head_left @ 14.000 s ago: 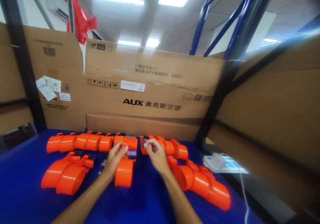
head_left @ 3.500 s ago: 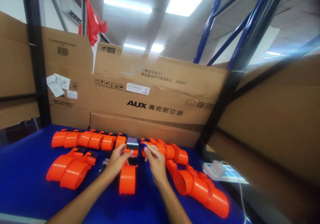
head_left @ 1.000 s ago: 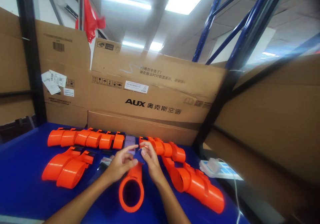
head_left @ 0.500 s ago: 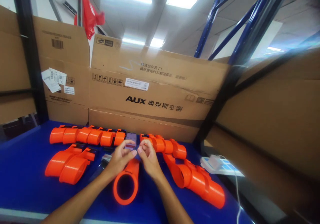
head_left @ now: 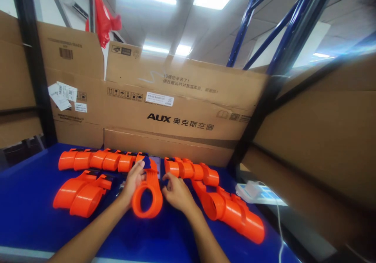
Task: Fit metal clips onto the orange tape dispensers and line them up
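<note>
Orange ring-ended piece in the head view: it is raised in front of me over the blue desk, near the middle, ring end low and facing me, stem up. My left grip is closed about the stem's left side, thumb up by a small blue part at the stem's top. My right grip is just to the right, apart from the ring, its fingers half curled; I cannot tell whether they hold anything.

Behind the stem, partly covered, lies a flat device with a pale screen. A row of orange pieces runs along the back left, with an orange pair nearer me. On my right are a rear orange row and a front orange row. Cardboard stands behind.
</note>
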Demonstrator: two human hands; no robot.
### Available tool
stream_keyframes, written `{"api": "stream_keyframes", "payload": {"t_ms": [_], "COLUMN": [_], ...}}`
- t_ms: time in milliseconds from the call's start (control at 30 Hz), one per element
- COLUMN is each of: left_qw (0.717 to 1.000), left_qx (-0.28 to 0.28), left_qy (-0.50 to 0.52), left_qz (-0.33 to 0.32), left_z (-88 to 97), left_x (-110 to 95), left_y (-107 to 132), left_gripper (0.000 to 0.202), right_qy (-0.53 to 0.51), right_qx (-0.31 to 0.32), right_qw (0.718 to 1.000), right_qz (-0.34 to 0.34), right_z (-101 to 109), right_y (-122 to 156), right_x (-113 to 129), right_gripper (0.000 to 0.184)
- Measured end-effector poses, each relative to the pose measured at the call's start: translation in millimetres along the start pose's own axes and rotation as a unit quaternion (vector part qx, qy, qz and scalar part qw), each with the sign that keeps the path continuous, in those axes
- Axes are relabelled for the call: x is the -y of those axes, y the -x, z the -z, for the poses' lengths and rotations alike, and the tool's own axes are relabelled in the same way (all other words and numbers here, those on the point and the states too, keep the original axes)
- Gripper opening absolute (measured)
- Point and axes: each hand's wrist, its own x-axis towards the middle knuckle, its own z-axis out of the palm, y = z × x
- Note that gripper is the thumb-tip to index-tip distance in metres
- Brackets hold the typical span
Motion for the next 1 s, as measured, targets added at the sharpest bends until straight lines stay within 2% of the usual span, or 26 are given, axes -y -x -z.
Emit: {"api": "stream_keyframes", "payload": {"t_ms": [100, 200, 300, 367, 533, 700, 867, 1000], "left_qw": [0.999, 0.996, 0.992, 0.990, 0.990, 0.990, 0.992, 0.994], "left_qx": [0.024, 0.057, 0.091, 0.106, 0.100, 0.102, 0.107, 0.104], "left_qy": [0.010, 0.011, -0.007, -0.018, -0.026, -0.014, 0.009, 0.005], "left_qz": [0.029, 0.063, 0.087, 0.096, 0.100, 0.099, 0.065, 0.036], "left_z": [-1.0, -0.3, 0.1, -0.4, -2.9, -4.8, -5.7, -6.3], "left_x": [2.6, 4.1, 5.3, 6.3, 9.3, 9.5, 8.0, 8.6], "left_y": [3.0, 7.0, 11.2, 12.8, 11.7, 11.3, 9.2, 7.3], "left_gripper": [0.034, 0.031, 0.031, 0.032, 0.029, 0.035, 0.034, 0.036], "right_qy": [-0.025, -0.052, -0.108, -0.141, -0.230, -0.318, -0.322, -0.306], "right_qx": [-0.019, -0.094, -0.186, -0.206, -0.187, -0.123, -0.068, -0.048], "right_qw": [0.999, 0.994, 0.976, 0.968, 0.955, 0.940, 0.944, 0.950], "right_qz": [-0.005, -0.020, -0.032, -0.031, 0.000, 0.009, 0.006, 0.032], "right_z": [0.8, 4.0, 6.9, 8.5, 13.3, 12.6, 10.1, 11.3], "right_y": [-6.1, -12.2, -14.9, -15.0, -14.7, -12.3, -7.4, -7.0], "right_x": [-2.9, -8.2, -11.1, -9.7, 2.2, 11.5, 16.7, 23.1], "right_gripper": [0.012, 0.007, 0.003, 0.005, 0.015, 0.031, 0.039, 0.041]}}
